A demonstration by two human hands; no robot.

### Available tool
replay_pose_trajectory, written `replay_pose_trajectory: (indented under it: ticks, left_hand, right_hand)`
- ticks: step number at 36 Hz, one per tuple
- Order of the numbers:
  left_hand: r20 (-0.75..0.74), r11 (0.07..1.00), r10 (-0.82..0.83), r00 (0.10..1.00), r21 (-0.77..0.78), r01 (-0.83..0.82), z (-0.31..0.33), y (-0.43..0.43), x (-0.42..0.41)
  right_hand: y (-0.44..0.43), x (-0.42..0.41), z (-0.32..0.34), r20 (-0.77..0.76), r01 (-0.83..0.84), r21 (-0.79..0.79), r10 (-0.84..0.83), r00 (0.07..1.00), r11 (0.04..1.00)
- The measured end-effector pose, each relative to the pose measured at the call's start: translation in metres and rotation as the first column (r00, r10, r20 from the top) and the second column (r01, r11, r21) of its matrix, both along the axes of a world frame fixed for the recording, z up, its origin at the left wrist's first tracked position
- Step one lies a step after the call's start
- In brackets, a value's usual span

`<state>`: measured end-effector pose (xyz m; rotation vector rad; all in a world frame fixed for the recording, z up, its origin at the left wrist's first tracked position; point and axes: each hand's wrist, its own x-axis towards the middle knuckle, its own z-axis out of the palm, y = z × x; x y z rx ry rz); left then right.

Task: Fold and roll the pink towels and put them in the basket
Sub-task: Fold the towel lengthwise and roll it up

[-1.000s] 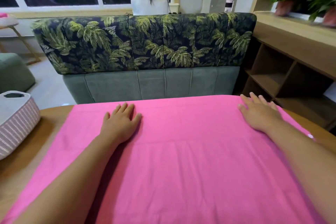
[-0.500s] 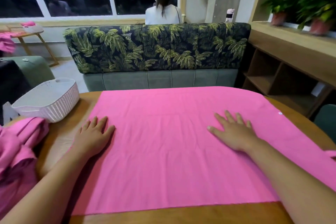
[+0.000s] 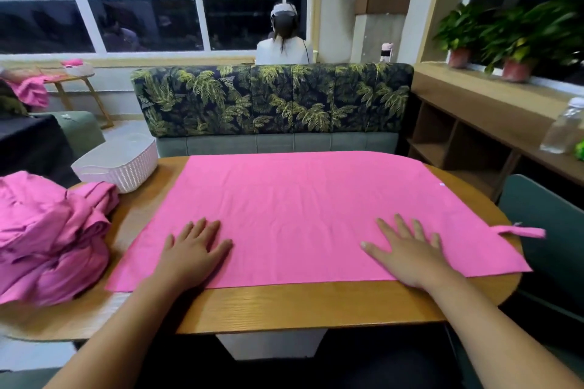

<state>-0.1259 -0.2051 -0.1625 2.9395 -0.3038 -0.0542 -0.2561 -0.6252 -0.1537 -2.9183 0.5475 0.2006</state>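
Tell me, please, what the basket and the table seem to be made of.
The basket looks like white plastic, matte, moulded in a regular woven pattern. The table looks like wood or wood veneer, with visible grain lines and a smooth, slightly glossy top.

Flat pink towel (image 3: 300,215), white basket (image 3: 126,169) far-left

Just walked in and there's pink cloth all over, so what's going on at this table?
A person is handling pink towels with bare hands. One towel lies spread flat on the wooden table, and the left hand and right hand both press flat on it near its front edge, fingers straight. It is not rolled yet. A heap of crumpled pink towels lies at the left, next to a white basket.
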Motion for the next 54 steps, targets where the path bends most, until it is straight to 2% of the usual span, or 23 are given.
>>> replay_pose_trajectory:
  ticks: [6,9,10,12,14,16,17,19,21,26,29,36,40,43,48,54]
  left_hand:
    - [-0.019,0.996,0.086,0.996,-0.006,-0.086,-0.008,0.034,-0.007]
    - [0.069,0.994,0.112,0.991,0.012,-0.113,-0.007,0.032,-0.012]
    - [0.134,0.997,0.070,0.989,-0.029,-0.066,-0.006,0.027,-0.015]
    - [0.242,0.974,-0.110,0.964,-0.165,0.153,-0.004,0.009,-0.025]
    - [0.293,0.876,-0.358,0.887,-0.224,0.428,0.001,-0.015,-0.040]
    - [0.317,0.734,-0.564,0.762,-0.230,0.639,0.007,-0.039,-0.056]
    - [0.314,0.679,-0.627,0.713,-0.227,0.698,0.009,-0.050,-0.060]
    - [0.276,0.646,-0.686,0.673,-0.194,0.738,0.009,-0.068,-0.065]
    - [0.276,0.662,-0.679,0.680,-0.170,0.730,0.004,-0.080,-0.065]
    - [0.321,0.743,-0.563,0.762,-0.208,0.636,-0.004,-0.094,-0.064]
    - [0.294,0.743,-0.544,0.786,-0.268,0.614,-0.007,-0.092,-0.062]
    - [0.312,0.734,-0.539,0.782,-0.281,0.618,-0.006,-0.091,-0.063]
    - [0.331,0.752,-0.559,0.760,-0.183,0.633,-0.005,-0.091,-0.069]
    - [0.359,0.770,-0.536,0.764,-0.164,0.617,-0.005,-0.090,-0.074]
    - [0.413,0.864,-0.389,0.824,-0.147,0.482,-0.007,-0.078,-0.081]
    - [0.374,0.954,-0.264,0.889,-0.036,0.298,-0.006,-0.032,-0.072]
  right_hand:
    - [0.000,-0.022,-0.004,0.087,-0.075,-0.031,0.077,0.993,0.997]
    - [0.000,-0.024,-0.009,0.199,-0.206,-0.025,0.207,0.958,0.978]
    - [0.002,-0.024,-0.010,0.240,-0.271,-0.025,0.269,0.933,0.962]
    - [0.009,-0.025,-0.012,0.286,-0.379,-0.004,0.364,0.886,0.925]
    - [0.019,-0.028,-0.013,0.316,-0.437,0.033,0.405,0.858,0.899]
    - [0.026,-0.032,-0.015,0.353,-0.455,0.046,0.411,0.840,0.890]
    - [0.027,-0.033,-0.016,0.366,-0.455,0.037,0.412,0.834,0.890]
    - [0.024,-0.034,-0.018,0.387,-0.455,0.026,0.410,0.826,0.890]
    - [0.022,-0.034,-0.020,0.400,-0.458,0.032,0.409,0.820,0.888]
    - [0.025,-0.037,-0.018,0.428,-0.467,0.040,0.407,0.807,0.883]
    - [0.030,-0.041,-0.015,0.432,-0.469,-0.020,0.430,0.793,0.883]
    - [0.030,-0.042,-0.019,0.508,-0.422,-0.032,0.378,0.774,0.906]
    - [0.031,-0.042,-0.014,0.496,-0.410,-0.005,0.358,0.791,0.912]
    - [0.033,-0.044,-0.011,0.482,-0.398,-0.004,0.350,0.803,0.918]
    - [0.031,-0.051,-0.006,0.433,-0.347,-0.026,0.324,0.841,0.937]
    - [0.002,-0.059,0.008,0.355,-0.202,-0.153,0.245,0.902,0.967]
